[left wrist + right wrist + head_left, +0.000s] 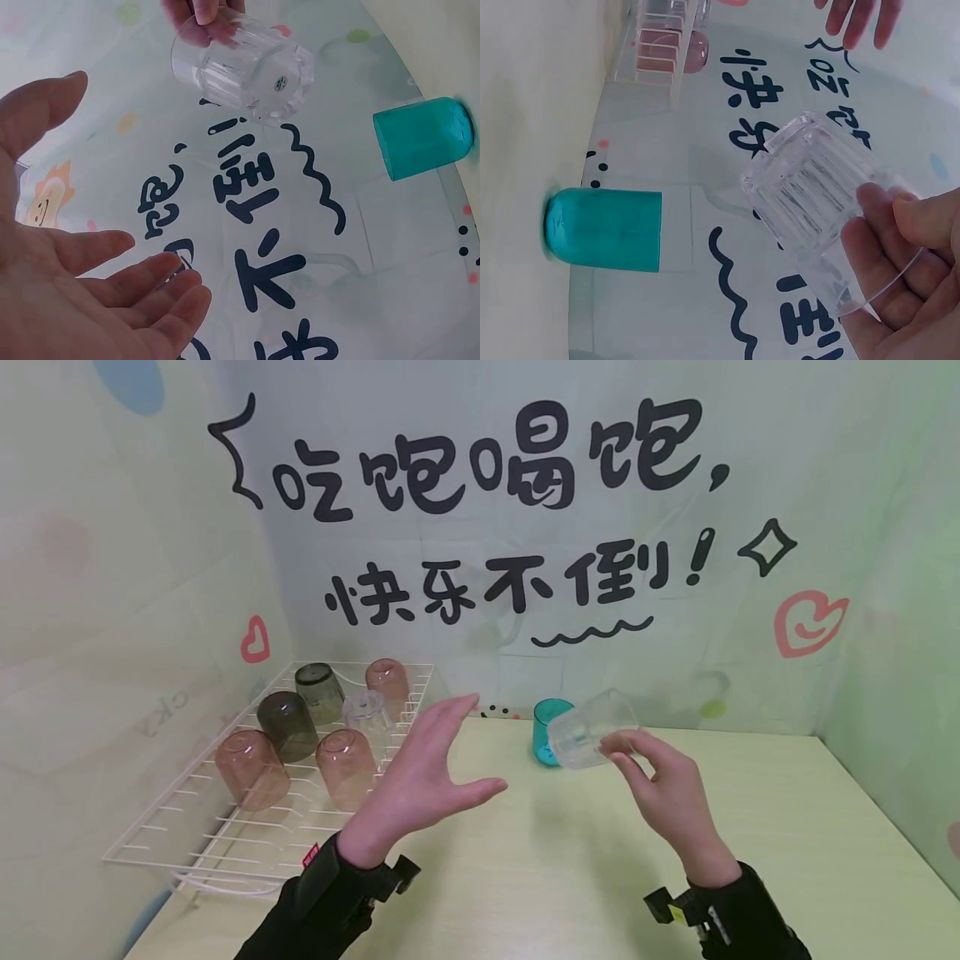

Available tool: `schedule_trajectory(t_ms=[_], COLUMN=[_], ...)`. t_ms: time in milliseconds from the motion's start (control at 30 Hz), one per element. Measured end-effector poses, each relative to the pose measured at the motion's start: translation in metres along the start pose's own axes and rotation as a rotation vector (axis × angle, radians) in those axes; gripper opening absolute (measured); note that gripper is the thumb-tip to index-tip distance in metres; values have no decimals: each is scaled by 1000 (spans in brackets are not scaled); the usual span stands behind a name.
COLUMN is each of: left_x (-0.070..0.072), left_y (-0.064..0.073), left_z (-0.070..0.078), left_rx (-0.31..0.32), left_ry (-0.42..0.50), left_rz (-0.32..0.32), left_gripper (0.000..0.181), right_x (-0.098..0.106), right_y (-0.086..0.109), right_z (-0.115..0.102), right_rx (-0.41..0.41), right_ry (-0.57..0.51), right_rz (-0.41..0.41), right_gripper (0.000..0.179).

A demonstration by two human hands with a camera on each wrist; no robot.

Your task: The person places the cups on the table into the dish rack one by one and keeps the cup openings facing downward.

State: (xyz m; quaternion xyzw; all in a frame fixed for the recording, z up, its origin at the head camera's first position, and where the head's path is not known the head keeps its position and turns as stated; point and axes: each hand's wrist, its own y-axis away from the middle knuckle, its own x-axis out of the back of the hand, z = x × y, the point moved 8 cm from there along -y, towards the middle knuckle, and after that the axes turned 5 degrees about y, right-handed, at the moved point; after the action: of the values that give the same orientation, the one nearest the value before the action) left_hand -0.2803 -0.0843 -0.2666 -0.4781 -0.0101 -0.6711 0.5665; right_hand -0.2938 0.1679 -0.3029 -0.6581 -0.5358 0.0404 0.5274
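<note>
A clear, ribbed drinking glass (591,731) hangs tilted above the table, its base toward the left. My right hand (667,781) grips it near the rim, thumb on one side and fingers on the other, as the right wrist view shows. Across from it, my left hand (420,772) is held in the air with fingers and thumb spread, touching nothing. In the left wrist view the left palm (82,277) faces the glass at a distance. Behind the clear glass a teal cup (546,745) stands upright on the table, partly covered by it in the head view.
A white wire rack (217,847) stands at the table's left. On it several cups sit upside down: pink ones (251,770), dark grey ones (288,727) and a clear one (367,717). A printed cloth (480,543) closes off the back of the pale table (750,827).
</note>
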Motion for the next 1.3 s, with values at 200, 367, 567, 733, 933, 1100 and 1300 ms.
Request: schedule_trajectory(t_ms=[200, 367, 567, 733, 933, 1100, 1300], left_x=[-1, -4, -7, -10, -16, -20, -26], left_y=[-3, -5, -7, -11, -17, -20, -23], left_z=[6, 10, 16, 22, 25, 27, 27], left_rx=[-12, -31, -65, -79, -64, -65, -77], left_ry=[4, 31, 50, 72, 122, 172, 245], left_rz=[21, 37, 59, 65, 66, 78, 77], left_gripper=[88, 88, 89, 90, 90, 89, 87], right_x=[0, -2, -3, -7, -10, -12, -14], right_y=[0, 2, 3, 4, 5, 5, 6], right_z=[-2, -7, -15, -20, -26, -29, -32], right_rx=[-72, -164, -230, -278, -297, -306, -307], right_ry=[-96, -255, -421, -508, -552, -588, -625], right_rz=[-6, -43, -35, -10, -5, -8, -14], right_gripper=[20, 16, 17, 19, 19, 19, 20])
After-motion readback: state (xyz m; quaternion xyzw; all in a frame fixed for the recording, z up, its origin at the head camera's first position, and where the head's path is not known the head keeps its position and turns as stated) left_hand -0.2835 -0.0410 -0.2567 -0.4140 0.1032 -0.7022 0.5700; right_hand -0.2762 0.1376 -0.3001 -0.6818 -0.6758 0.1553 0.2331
